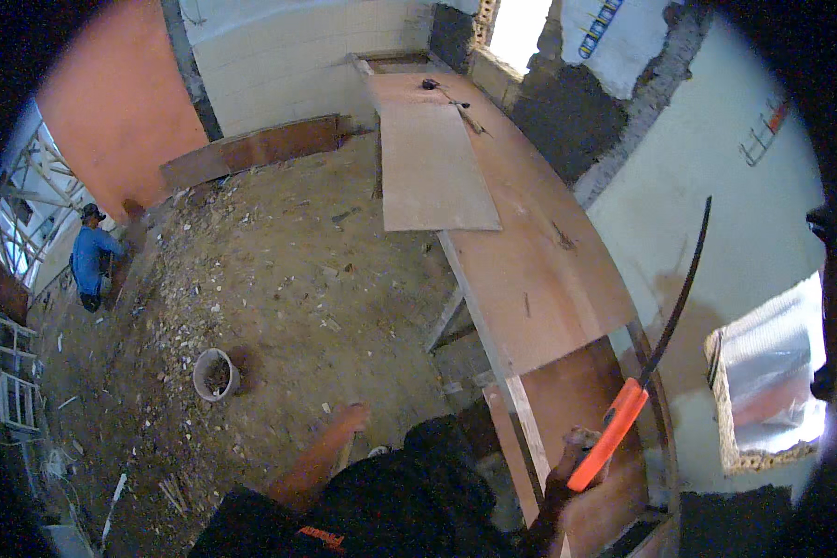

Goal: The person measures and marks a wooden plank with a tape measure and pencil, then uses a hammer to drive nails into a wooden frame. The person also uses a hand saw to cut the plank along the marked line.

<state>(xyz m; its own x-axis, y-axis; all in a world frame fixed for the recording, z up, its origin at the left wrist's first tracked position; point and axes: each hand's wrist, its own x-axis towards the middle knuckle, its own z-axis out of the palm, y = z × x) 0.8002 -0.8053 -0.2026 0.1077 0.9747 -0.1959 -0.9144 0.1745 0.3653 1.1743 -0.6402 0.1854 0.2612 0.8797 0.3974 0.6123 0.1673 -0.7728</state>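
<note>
My right hand (578,454) is wrapped round the orange handle of a hand saw (607,437). Its narrow dark blade rises away from me and looks curved in this view. The saw is over the near, open part of a long wooden frame (524,420), whose farther part is covered by a brown plywood sheet (549,302). A smaller board (437,177) lies across that sheet and juts past its left edge. My left hand (347,421) hangs low over the dirt floor, left of the frame; its fingers are too unclear to read, and a pale strip shows just below it.
A white bucket (216,377) with rubble in it stands on the debris-strewn floor (279,307). A person in a blue shirt (90,253) crouches far left by the orange wall. Small dark tools (430,85) lie at the sheet's far end. Right of the frame is a wall with windows (774,372).
</note>
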